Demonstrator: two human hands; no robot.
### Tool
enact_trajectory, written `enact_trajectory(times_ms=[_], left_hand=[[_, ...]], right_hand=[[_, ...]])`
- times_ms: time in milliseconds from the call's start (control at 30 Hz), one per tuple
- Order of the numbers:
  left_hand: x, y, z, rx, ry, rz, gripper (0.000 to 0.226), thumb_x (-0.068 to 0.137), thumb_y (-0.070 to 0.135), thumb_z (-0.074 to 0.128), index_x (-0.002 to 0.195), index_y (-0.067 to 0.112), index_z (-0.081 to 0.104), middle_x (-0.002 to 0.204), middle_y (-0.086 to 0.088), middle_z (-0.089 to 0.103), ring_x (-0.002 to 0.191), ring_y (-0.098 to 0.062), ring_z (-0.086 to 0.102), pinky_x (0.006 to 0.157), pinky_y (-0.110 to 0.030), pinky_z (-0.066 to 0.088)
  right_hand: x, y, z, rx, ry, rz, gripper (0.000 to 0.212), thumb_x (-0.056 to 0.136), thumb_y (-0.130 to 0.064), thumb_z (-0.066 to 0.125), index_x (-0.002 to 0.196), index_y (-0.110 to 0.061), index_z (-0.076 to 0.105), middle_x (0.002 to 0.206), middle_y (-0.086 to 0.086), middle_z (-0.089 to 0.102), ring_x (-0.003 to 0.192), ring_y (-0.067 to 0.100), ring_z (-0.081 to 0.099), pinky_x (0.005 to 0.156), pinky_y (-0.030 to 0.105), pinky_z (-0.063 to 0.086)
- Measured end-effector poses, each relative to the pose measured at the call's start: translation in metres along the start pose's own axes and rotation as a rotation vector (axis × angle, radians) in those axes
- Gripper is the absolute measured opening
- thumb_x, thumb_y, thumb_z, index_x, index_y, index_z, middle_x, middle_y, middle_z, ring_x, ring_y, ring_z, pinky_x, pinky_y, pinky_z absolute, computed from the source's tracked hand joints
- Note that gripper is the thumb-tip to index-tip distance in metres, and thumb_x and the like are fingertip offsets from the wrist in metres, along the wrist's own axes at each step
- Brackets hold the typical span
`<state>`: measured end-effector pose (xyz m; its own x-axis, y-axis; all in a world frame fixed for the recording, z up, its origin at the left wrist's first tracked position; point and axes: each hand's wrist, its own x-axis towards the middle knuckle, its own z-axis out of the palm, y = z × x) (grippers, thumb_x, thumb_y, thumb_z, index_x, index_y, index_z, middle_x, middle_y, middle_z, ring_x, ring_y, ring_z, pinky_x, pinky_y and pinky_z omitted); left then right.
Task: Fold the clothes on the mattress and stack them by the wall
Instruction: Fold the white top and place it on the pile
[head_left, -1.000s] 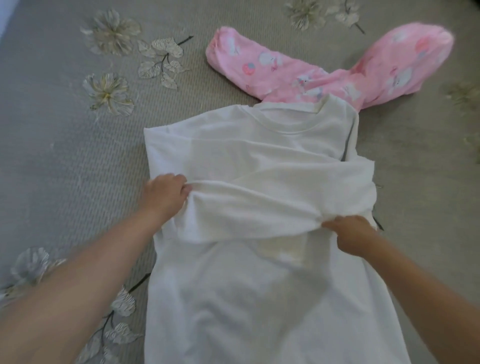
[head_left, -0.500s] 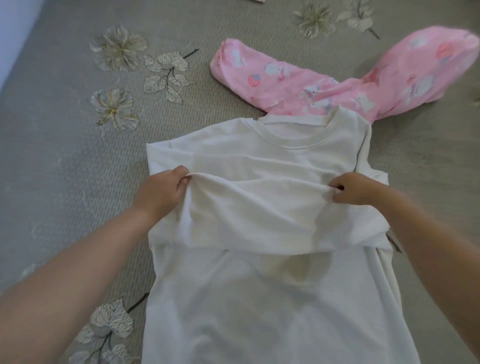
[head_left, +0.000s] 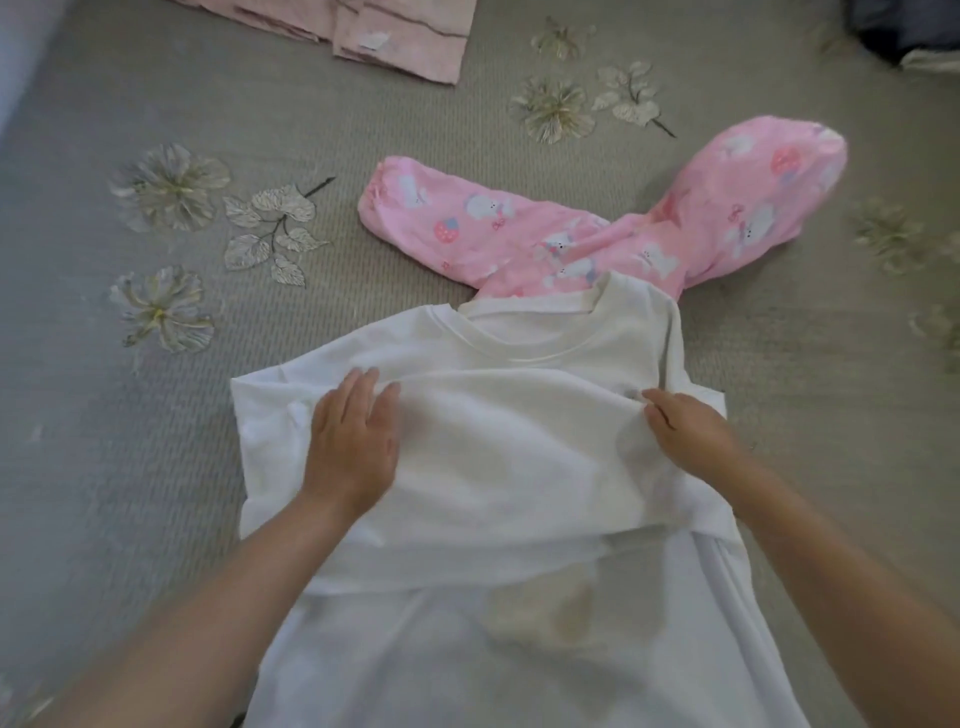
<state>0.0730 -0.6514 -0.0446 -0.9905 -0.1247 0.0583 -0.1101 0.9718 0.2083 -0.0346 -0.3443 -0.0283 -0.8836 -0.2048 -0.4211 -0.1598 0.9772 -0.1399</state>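
A white T-shirt (head_left: 519, 467) lies flat on the grey mattress (head_left: 130, 467), collar away from me, its lower part doubled up over the chest. My left hand (head_left: 353, 441) rests flat on the left end of that folded edge, fingers straight. At the right end of the same edge, my right hand (head_left: 685, 431) pinches the fabric. Pink printed pyjama trousers (head_left: 571, 228) lie spread just beyond the collar, partly under the shirt.
Folded pale pink clothes (head_left: 395, 36) sit at the far edge of the mattress. A strip of wall (head_left: 15, 62) shows at the far left. A dark item (head_left: 904, 31) lies at the far right corner. Embroidered flowers (head_left: 166, 192) decorate the cover.
Both hands carried the shirt's folded edge further up toward the collar. My left hand went from pinching the edge to lying flat on it. The view tilted up, showing the folded pink clothes.
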Motion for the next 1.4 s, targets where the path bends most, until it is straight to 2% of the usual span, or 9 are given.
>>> enact_trajectory(times_ms=[100, 200, 400, 667, 933, 1100, 1167, 1267, 1400], left_hand=[[-0.006, 0.042, 0.013, -0.090, -0.062, 0.118, 0.046, 0.077, 0.020, 0.038, 0.103, -0.008, 0.064, 0.112, -0.030, 0.061, 0.103, -0.048, 0.058, 0.079, -0.060, 0.046], [-0.002, 0.071, 0.029, -0.140, -0.156, 0.022, 0.051, 0.079, 0.026, 0.037, 0.106, -0.010, 0.062, 0.115, -0.031, 0.058, 0.105, -0.051, 0.055, 0.080, -0.065, 0.041], [-0.001, 0.078, 0.061, -0.203, -0.179, -0.089, 0.056, 0.080, 0.029, 0.036, 0.114, -0.011, 0.058, 0.120, -0.031, 0.055, 0.108, -0.050, 0.053, 0.097, -0.056, 0.035], [0.004, 0.070, 0.081, -0.158, -0.124, -0.103, 0.056, 0.079, 0.027, 0.036, 0.115, -0.010, 0.057, 0.121, -0.029, 0.056, 0.110, -0.047, 0.054, 0.099, -0.044, 0.021], [0.005, 0.072, 0.081, -0.157, -0.108, -0.112, 0.059, 0.077, 0.027, 0.035, 0.116, -0.011, 0.055, 0.122, -0.031, 0.054, 0.110, -0.048, 0.052, 0.098, -0.044, 0.020], [0.007, 0.072, 0.084, -0.132, -0.065, -0.103, 0.058, 0.077, 0.026, 0.034, 0.113, -0.013, 0.057, 0.119, -0.033, 0.055, 0.107, -0.051, 0.053, 0.097, -0.045, 0.021], [0.009, 0.071, 0.085, -0.119, -0.048, -0.091, 0.057, 0.077, 0.026, 0.034, 0.113, -0.013, 0.057, 0.119, -0.033, 0.055, 0.106, -0.052, 0.053, 0.097, -0.046, 0.021], [0.008, 0.072, 0.085, -0.119, -0.053, -0.086, 0.058, 0.077, 0.026, 0.034, 0.114, -0.014, 0.056, 0.120, -0.033, 0.054, 0.108, -0.052, 0.052, 0.099, -0.048, 0.026], [0.008, 0.071, 0.086, -0.128, -0.078, -0.067, 0.059, 0.078, 0.026, 0.033, 0.116, -0.014, 0.054, 0.121, -0.034, 0.053, 0.110, -0.053, 0.050, 0.092, -0.064, 0.026]], right_hand=[[-0.022, 0.015, 0.007, -0.324, -0.144, -0.030, 0.035, 0.098, -0.027, 0.027, 0.124, -0.015, 0.047, 0.128, 0.003, 0.053, 0.113, 0.026, 0.047, 0.090, 0.034, 0.043], [-0.046, 0.023, 0.016, -0.296, -0.277, -0.150, 0.039, 0.095, -0.020, 0.032, 0.133, -0.022, 0.042, 0.135, -0.003, 0.048, 0.118, 0.022, 0.047, 0.090, 0.031, 0.043], [-0.003, 0.036, -0.006, 0.085, 0.066, 0.211, 0.029, 0.094, -0.024, 0.045, 0.111, -0.008, 0.061, 0.100, 0.014, 0.067, 0.091, 0.030, 0.060, 0.070, 0.030, 0.041], [0.063, 0.020, 0.008, -0.335, -0.125, 0.353, 0.023, 0.091, -0.019, 0.046, 0.107, -0.010, 0.059, 0.108, 0.009, 0.061, 0.106, 0.028, 0.056, 0.097, 0.039, 0.037], [0.089, 0.101, -0.064, 0.532, 0.273, 0.838, 0.027, 0.079, -0.006, 0.057, 0.056, -0.009, 0.042, 0.062, 0.009, 0.047, 0.052, 0.021, 0.042, 0.047, 0.027, 0.030], [0.130, 0.097, -0.035, 0.842, 0.289, 0.920, 0.021, 0.087, -0.004, 0.047, 0.066, -0.007, 0.046, 0.078, 0.011, 0.053, 0.057, 0.020, 0.050, 0.042, 0.026, 0.046], [0.131, 0.087, -0.022, 0.911, 0.302, 0.852, 0.017, 0.088, -0.008, 0.047, 0.102, -0.003, 0.055, 0.104, 0.014, 0.059, 0.083, 0.025, 0.059, 0.066, 0.029, 0.052], [0.105, 0.071, -0.011, 0.608, 0.315, 0.524, 0.046, 0.090, -0.009, 0.045, 0.135, -0.003, 0.039, 0.136, 0.017, 0.043, 0.122, 0.027, 0.044, 0.100, 0.027, 0.032], [0.025, 0.054, 0.021, 0.473, 0.432, 0.367, 0.045, 0.093, -0.012, 0.045, 0.134, 0.003, 0.037, 0.139, 0.022, 0.036, 0.127, 0.029, 0.036, 0.098, 0.020, 0.023]])
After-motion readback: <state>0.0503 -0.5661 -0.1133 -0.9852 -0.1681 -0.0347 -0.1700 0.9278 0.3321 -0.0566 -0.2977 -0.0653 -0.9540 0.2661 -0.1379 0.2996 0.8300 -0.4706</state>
